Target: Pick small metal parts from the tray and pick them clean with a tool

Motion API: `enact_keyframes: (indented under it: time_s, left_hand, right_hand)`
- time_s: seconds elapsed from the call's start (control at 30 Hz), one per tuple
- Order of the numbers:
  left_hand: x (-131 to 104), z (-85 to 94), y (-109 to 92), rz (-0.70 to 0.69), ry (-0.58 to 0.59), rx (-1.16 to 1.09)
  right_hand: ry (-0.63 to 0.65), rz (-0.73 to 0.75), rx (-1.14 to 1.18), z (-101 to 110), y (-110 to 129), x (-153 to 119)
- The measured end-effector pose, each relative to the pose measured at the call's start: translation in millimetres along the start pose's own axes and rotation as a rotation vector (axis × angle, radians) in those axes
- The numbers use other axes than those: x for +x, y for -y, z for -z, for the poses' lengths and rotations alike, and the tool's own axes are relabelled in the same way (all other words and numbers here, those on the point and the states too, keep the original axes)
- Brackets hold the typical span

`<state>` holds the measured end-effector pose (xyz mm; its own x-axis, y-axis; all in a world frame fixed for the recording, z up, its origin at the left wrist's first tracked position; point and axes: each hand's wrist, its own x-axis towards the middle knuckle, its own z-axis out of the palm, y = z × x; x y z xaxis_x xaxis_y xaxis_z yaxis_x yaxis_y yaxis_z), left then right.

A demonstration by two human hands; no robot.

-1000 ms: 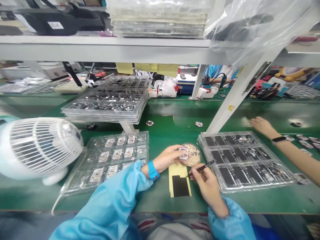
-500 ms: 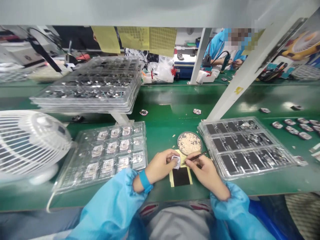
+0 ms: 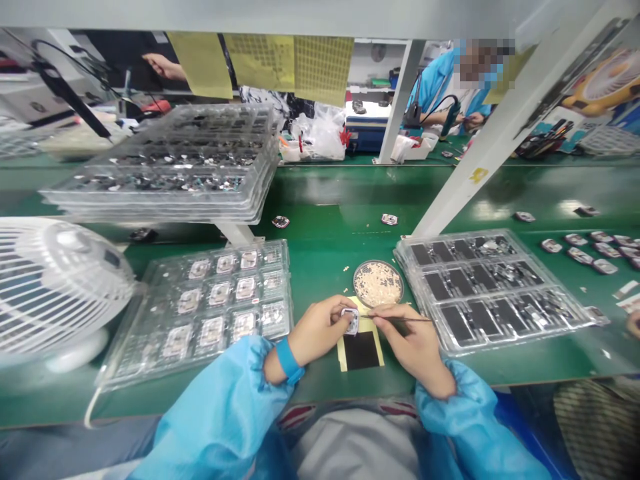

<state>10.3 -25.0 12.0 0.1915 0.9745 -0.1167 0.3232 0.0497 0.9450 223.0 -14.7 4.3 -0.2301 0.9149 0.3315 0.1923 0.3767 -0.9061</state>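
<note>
Between thumb and fingers, my left hand (image 3: pixel 321 328) holds a small white-rimmed part (image 3: pixel 351 321) above a yellow sheet (image 3: pixel 378 343) with a black rectangle (image 3: pixel 362 351) on it. My right hand (image 3: pixel 409 339) grips dark tweezers (image 3: pixel 407 319), whose tip points left and reaches the edge of the part. Just behind my hands sits a round dish (image 3: pixel 379 283) full of tiny beige and dark pieces. A clear tray (image 3: pixel 150 360) of similar white-rimmed parts is at the left, and a tray (image 3: pixel 453 340) with black rectangular pieces is at the right.
A white fan (image 3: pixel 65 287) stands far left. Stacked clear trays (image 3: pixel 165 200) rest on a raised shelf behind. A slanted metal post (image 3: pixel 465 150) rises at the right, near several loose parts (image 3: pixel 580 255). Across the bench is a person in blue (image 3: pixel 435 83); another hand (image 3: pixel 634 323) shows at the right edge.
The tweezers have turned flatter, with their tip at the held part's edge. A person's hand has appeared at the upper left and another at the right edge. The view has shifted slightly.
</note>
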Motion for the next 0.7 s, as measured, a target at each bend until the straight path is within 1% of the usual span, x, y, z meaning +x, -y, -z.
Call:
enact_keyframes:
  time_s: [0.13, 0.33, 0.5, 0.7]
  left_hand:
    - [-0.5, -0.9, 0.2, -0.007, 0.001, -0.016]
    - [-0.9, -1.6, 0.7, -0.004, -0.011, 0.020]
    - [-1.4, -2.0, 1.3, -0.005, -0.003, 0.002]
    - [-3.0, -2.1, 3.0, -0.017, -0.006, -0.033]
  right_hand:
    - [0.007, 0.041, -0.058, -1.1, 0.3, 0.3]
    - [0.017, 0.045, -0.049, -1.5, -0.8, -0.8]
    - [0.026, 0.064, -0.084, -2.2, 1.0, 0.1]
    - [0.006, 0.048, -0.138, 0.8, 3.6, -0.9]
